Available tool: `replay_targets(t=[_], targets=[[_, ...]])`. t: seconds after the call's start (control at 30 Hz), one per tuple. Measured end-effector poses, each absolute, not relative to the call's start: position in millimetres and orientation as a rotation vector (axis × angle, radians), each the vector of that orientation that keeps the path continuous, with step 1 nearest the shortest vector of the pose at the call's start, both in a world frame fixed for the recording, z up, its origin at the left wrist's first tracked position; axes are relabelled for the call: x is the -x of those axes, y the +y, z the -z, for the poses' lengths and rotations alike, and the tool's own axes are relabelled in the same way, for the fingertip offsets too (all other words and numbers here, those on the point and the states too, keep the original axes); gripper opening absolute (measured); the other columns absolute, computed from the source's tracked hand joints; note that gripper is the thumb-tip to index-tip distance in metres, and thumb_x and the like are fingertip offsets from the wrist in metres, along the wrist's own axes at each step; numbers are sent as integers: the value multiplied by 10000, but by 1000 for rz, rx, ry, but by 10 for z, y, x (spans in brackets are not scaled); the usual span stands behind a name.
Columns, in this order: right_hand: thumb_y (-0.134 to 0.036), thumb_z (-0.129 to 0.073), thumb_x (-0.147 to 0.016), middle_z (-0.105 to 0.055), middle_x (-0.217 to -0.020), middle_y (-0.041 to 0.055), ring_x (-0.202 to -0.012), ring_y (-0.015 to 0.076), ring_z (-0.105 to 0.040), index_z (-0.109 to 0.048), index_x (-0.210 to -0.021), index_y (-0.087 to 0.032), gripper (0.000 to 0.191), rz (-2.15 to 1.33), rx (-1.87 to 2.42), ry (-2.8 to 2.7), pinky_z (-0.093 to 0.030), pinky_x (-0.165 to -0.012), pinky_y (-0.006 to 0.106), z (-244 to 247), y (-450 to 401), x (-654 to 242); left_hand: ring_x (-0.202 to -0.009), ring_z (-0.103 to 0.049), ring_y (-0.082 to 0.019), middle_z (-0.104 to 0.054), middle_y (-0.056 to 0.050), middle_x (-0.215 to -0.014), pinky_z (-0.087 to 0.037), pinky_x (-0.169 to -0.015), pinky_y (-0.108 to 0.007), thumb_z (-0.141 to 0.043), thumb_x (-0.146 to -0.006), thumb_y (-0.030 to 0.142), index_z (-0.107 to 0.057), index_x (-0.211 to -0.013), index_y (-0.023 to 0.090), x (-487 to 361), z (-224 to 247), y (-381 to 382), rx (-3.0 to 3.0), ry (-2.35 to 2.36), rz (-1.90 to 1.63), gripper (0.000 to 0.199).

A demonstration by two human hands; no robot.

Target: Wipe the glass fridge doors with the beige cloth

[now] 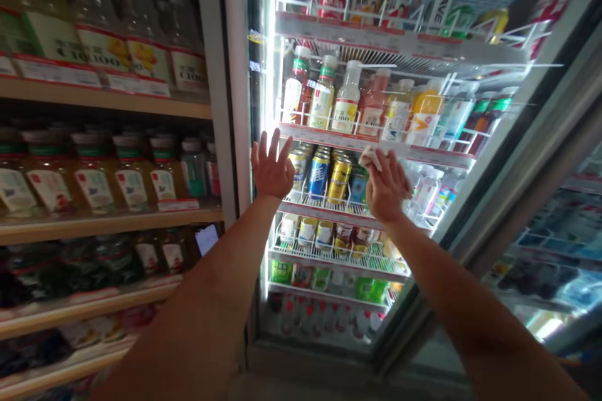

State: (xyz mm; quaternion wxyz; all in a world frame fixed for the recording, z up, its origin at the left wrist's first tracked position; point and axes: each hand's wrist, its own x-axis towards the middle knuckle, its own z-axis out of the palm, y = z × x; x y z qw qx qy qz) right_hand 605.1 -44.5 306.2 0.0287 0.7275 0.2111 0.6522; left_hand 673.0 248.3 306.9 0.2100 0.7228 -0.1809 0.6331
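A lit drinks cooler stands ahead, with bottles and cans on wire racks. My left hand (272,166) is raised at the cooler's left edge, fingers spread, holding nothing, beside the can shelf. In front of the shelf strip (329,137), farther right, my right hand (388,183) presses a crumpled whitish cloth (370,156) under its fingers. Between the hands, blue cans (318,174) and gold cans (339,179) show on the middle rack. Whether glass lies between the hands and the racks is hard to tell.
Wooden shelves (108,225) with rows of bottles fill the left side. A grey post (217,75) divides them from the cooler. The metal door frame (498,200) slants across the right, with another cooler of bottles (564,225) beyond it.
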Motion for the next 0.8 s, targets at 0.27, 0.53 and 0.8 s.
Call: replay_targets(t=[0.27,0.53,0.8], targets=[[-129,-469,-1007,-454,-1596,-22,-1548,207,-284,-432,-1544,-277,558,-1413,-2294,1091,-213,-1296,459,-2869,-77,-6028,-1580,-122,-236,-315,-10,-1660,-76,-1302,-507,-450,-970,266,-479,-1521,280,-6699,-3054,2475,-2052,-469,-1745,553],[-178,-412,-1016,-403,-1627,43,-1558,320,-241,-363,-1591,-269,584,-1922,-2356,713,-279,-1253,587,-3385,80,-6208,-1578,-136,-246,-341,-33,-1648,-107,-1297,-504,-436,-972,237,-492,-1517,242,-6649,-3052,2485,-2084,-454,-1732,548],[-149,-471,-1007,-437,-1605,1,-1570,215,-217,-425,-1551,-234,553,-1712,-2292,907,-203,-1284,433,-2826,247,-6200,-1575,-61,-279,-309,-134,-1644,-101,-1295,-525,-408,-1028,313,-390,-1575,138,-6627,-2192,2529,-2164,-603,-1670,575]])
